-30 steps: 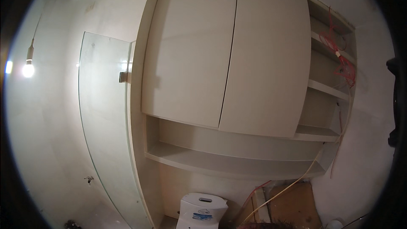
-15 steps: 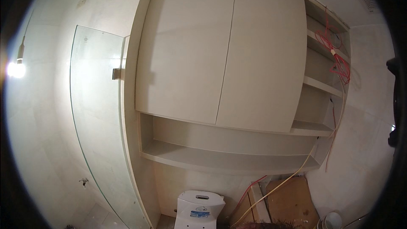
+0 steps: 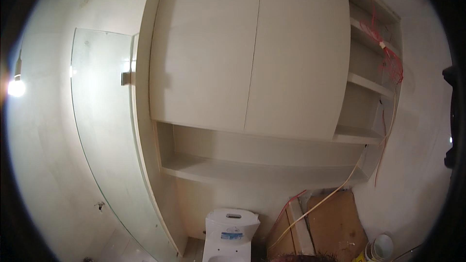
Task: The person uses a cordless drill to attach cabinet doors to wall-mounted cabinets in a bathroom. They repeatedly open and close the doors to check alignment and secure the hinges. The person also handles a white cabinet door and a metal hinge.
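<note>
Neither of my hands shows. Ahead is a pale cabinet [image 3: 208,48] with two shut doors, open side shelves [image 3: 364,82] and a long niche [image 3: 262,160] beneath. A bundle of red wire [image 3: 391,58] hangs at the right shelves, and a yellowish cable [image 3: 325,196] runs down from the niche's right end. Below stands a white toilet [image 3: 228,242] with a blue label on its top. Something dark, reddish and bristly [image 3: 301,258] crosses the lower edge; I cannot make out what it is.
A glass panel [image 3: 99,116] with a metal hinge is at left, beside a lit hanging bulb [image 3: 17,87] and a small tap [image 3: 100,206]. Brown boards [image 3: 335,218] lean right of the toilet; white buckets [image 3: 382,245] stand at the lower right edge.
My view has shifted slightly: the cabinet and glass panel sit higher and further left in the picture, and more of the buckets shows at the lower right.
</note>
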Demonstrator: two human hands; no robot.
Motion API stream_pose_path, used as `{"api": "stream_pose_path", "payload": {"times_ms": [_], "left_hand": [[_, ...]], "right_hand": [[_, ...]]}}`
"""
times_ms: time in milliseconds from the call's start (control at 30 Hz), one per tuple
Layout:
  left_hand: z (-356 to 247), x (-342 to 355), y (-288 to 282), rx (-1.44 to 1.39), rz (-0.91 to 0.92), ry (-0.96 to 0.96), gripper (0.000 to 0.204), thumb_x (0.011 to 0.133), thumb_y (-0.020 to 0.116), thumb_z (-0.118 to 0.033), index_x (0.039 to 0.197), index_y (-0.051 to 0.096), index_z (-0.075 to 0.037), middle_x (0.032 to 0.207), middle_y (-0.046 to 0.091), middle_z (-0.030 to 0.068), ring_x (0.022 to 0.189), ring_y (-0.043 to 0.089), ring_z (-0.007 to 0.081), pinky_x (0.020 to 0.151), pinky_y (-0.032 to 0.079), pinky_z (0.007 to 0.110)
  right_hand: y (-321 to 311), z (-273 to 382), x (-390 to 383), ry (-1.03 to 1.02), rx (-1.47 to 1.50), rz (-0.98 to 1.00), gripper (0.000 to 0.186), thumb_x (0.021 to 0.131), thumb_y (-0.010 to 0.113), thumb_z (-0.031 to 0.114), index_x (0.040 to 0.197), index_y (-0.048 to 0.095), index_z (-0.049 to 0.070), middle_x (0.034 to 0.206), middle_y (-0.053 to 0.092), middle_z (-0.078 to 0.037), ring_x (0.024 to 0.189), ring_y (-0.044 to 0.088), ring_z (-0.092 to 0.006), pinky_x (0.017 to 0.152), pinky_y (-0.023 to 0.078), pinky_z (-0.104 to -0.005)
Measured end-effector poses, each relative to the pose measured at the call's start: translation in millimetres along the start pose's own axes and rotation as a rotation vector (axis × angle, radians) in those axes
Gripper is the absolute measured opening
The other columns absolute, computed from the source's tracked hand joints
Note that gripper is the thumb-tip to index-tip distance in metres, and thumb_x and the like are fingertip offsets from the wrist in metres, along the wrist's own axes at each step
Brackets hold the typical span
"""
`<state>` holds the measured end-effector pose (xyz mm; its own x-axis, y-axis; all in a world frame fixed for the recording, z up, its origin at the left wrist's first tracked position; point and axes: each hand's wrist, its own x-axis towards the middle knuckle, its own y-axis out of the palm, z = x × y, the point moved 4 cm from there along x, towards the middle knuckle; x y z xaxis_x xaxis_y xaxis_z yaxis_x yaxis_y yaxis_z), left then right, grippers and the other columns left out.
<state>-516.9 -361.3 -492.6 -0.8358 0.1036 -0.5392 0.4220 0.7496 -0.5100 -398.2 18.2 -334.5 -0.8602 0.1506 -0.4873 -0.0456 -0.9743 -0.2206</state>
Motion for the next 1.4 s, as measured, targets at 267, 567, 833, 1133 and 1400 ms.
{"api": "stream_pose_path", "payload": {"times_ms": [267, 567, 833, 1133, 1400], "left_hand": [[-19, 4, 9, -0.478, 0.037, 0.195, 0.034, 0.099, 0.076, -0.032, 0.105, 0.082, 0.001, 0.083, 0.081, 0.0135, 0.079, 0.078, 0.0205, 0.076, 0.062, 0.038], [-425, -46, -127, -0.663, -0.091, 0.866, 0.034, 0.109, 0.072, -0.030, 0.108, 0.078, 0.004, 0.092, 0.078, 0.0070, 0.085, 0.070, 0.0140, 0.080, 0.056, 0.032], [-589, -127, -193, -0.907, -0.039, 0.959, 0.036, 0.108, 0.070, -0.030, 0.121, 0.077, 0.003, 0.104, 0.078, 0.0114, 0.084, 0.074, 0.0201, 0.073, 0.060, 0.034], [-634, -117, -198, -1.020, -0.048, 0.980, 0.031, 0.108, 0.067, -0.027, 0.118, 0.077, 0.001, 0.105, 0.078, 0.0127, 0.081, 0.072, 0.0202, 0.068, 0.060, 0.035], [-664, -107, -189, -1.266, 0.110, 1.008, 0.013, 0.096, 0.074, -0.007, 0.092, 0.078, 0.004, 0.079, 0.078, 0.0148, 0.059, 0.074, 0.0237, 0.049, 0.062, 0.038]], "right_hand": [[-4, -109, 2, 0.074, -0.003, 0.101, 0.043, 0.094, 0.079, 0.048, 0.116, 0.078, 0.011, 0.094, 0.076, -0.010, 0.086, 0.072, -0.0236, 0.081, 0.057, -0.0441], [-4, -141, -35, 0.143, -0.498, 0.136, 0.063, 0.088, 0.084, 0.053, 0.113, 0.080, -0.004, 0.100, 0.082, -0.019, 0.089, 0.080, -0.0284, 0.077, 0.059, -0.0413], [-5, -136, -59, 0.258, -0.399, 0.041, 0.055, 0.088, 0.082, 0.049, 0.109, 0.081, -0.002, 0.093, 0.081, -0.015, 0.087, 0.078, -0.0277, 0.080, 0.058, -0.0439], [-10, -184, -51, 0.144, -0.378, 0.018, 0.055, 0.092, 0.078, 0.048, 0.121, 0.080, 0.001, 0.102, 0.081, -0.014, 0.093, 0.077, -0.0282, 0.083, 0.058, -0.0453], [-14, -161, -42, 0.361, -0.558, 0.064, 0.041, 0.091, 0.081, 0.037, 0.104, 0.078, -0.002, 0.084, 0.076, -0.009, 0.077, 0.073, -0.0260, 0.072, 0.055, -0.0439]]}}
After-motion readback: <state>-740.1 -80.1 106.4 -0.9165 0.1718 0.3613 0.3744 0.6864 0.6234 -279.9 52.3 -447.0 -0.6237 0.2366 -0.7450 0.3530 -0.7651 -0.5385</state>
